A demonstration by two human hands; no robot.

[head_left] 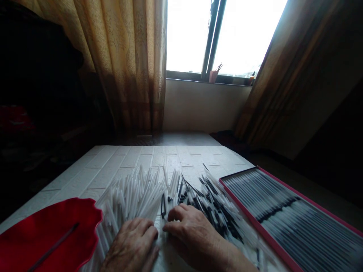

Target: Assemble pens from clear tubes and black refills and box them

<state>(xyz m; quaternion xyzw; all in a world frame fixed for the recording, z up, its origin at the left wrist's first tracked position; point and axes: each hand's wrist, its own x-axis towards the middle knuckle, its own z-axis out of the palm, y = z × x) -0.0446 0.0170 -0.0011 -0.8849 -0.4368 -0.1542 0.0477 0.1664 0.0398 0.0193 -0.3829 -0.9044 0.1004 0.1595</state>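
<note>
Low in the head view, my left hand (132, 243) rests palm down at the near edge of a pile of clear white plastic tubes (136, 192), its fingers bent together; what is under them is hidden. Just to its right, my right hand (188, 230) has its thumb and index finger curled toward each other beside small black-tipped pieces (163, 206); whether something is between the fingertips is too small to tell. Black and clear pen-like sticks (218, 211) lie in a loose heap beyond and right of my right hand.
A red scalloped bowl (76, 211) holding one thin dark stick is at the left. At the right lies a pink-edged tray (272, 204) filled with rows of sticks. The white brick-patterned surface (110, 160) runs back toward a curtained window.
</note>
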